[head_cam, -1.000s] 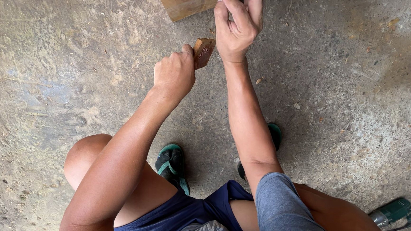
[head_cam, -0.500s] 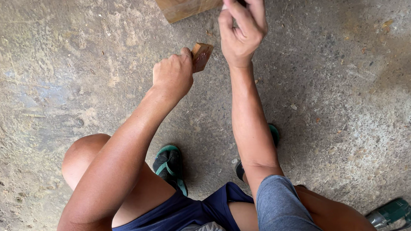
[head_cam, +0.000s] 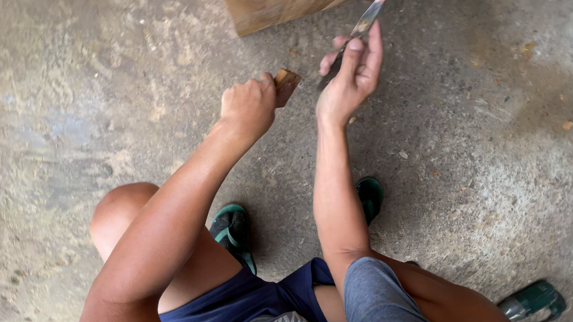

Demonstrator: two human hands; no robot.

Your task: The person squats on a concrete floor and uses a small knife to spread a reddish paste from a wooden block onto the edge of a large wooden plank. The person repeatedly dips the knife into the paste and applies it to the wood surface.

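I squat over a concrete floor. My left hand (head_cam: pixel 248 105) is closed in a fist around a small brown wooden piece (head_cam: pixel 286 85), whose end sticks out to the right of the fist. My right hand (head_cam: pixel 350 77) grips a long thin metal blade (head_cam: pixel 365 21) that points up and to the right, its tip near the wooden block (head_cam: pixel 290 1) at the top of the head view. The two hands are close together, the blade just right of the wooden piece and not touching it.
The large wooden block lies on the floor ahead of me. My feet wear green sandals (head_cam: pixel 232 230), one below each forearm. A dark green object (head_cam: pixel 534 300) lies at the lower right. Small wood chips (head_cam: pixel 567 125) dot the concrete at the right.
My right hand has come down and away from the block, and the blade now shows above its fingers. My left hand with the wooden piece has stayed nearly still.
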